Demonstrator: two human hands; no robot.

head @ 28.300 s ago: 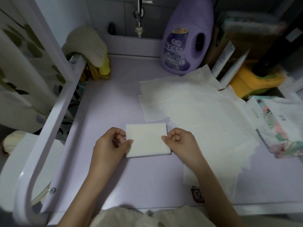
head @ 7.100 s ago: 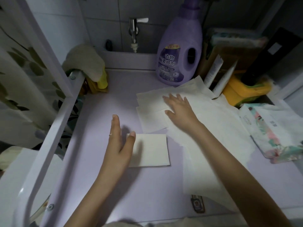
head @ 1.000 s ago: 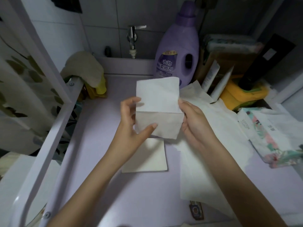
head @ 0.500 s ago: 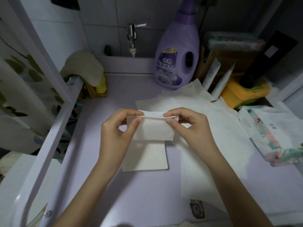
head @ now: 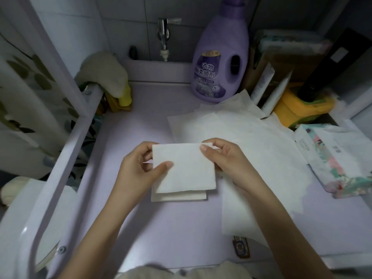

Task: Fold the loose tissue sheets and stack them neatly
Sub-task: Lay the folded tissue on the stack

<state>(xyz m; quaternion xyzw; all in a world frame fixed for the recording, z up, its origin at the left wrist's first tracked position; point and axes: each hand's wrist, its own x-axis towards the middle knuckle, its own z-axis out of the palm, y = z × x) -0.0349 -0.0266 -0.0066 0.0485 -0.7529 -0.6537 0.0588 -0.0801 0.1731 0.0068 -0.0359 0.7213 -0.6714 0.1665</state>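
Observation:
A folded white tissue sheet is held over the lilac countertop. My left hand pinches its left edge, thumb on top. My right hand pinches its top right corner. Just beneath it lies the stack of folded tissues, of which only the front edge shows. To the right, several loose unfolded tissue sheets lie spread in an overlapping pile.
A purple softener bottle stands at the back, beside a tap. A floral tissue pack lies at the right, an orange object behind it. A cloth hangs over the white rail on the left.
The sheet, held up half-folded a second ago, was folded over and has come down flat above the stack of folded tissues. Both hands moved down and toward me with it.

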